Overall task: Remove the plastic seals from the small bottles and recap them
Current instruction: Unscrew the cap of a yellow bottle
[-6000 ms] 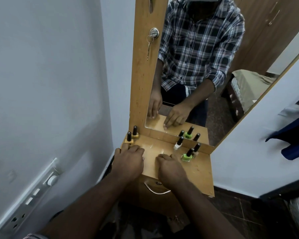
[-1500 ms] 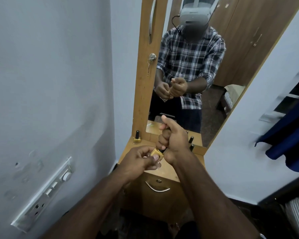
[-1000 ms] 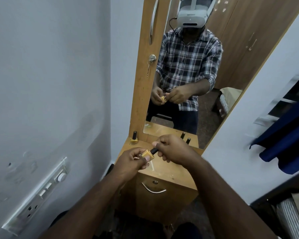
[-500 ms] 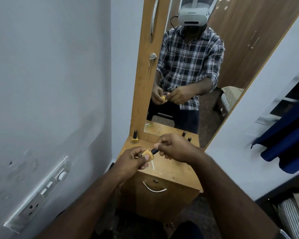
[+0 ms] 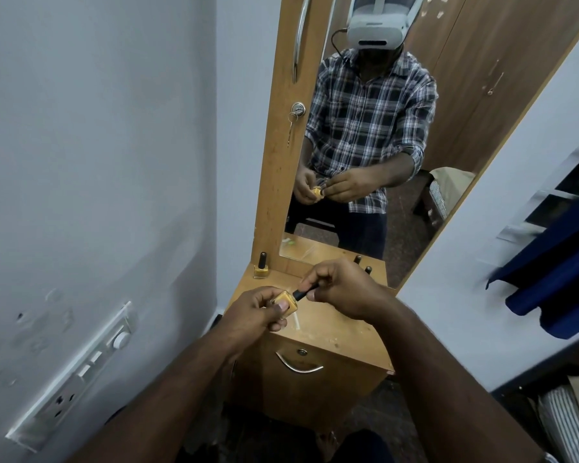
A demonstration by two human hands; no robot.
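My left hand (image 5: 258,309) grips a small yellow bottle (image 5: 285,300), tilted on its side above the wooden dresser top (image 5: 335,332). My right hand (image 5: 341,289) pinches the bottle's black cap (image 5: 303,293) between thumb and fingers. A second yellow bottle (image 5: 261,266) with a black cap stands upright at the back left corner of the top. Two black caps (image 5: 362,264) of other bottles peek out behind my right hand; their bodies are hidden. A thin clear plastic strip (image 5: 296,320) lies on the top under my hands.
A mirror (image 5: 381,135) in a wooden frame rises behind the dresser and reflects a person in a checked shirt. A drawer with a metal handle (image 5: 300,364) is below. A switch and socket plate (image 5: 77,375) is on the left wall. Dark blue cloth (image 5: 555,262) hangs at right.
Six seconds ago both hands lay flat on the dresser top. Over the last 1.5 seconds the held bottle sank lower and tilted, and my right hand shifted from a fist to a pinch on the cap.
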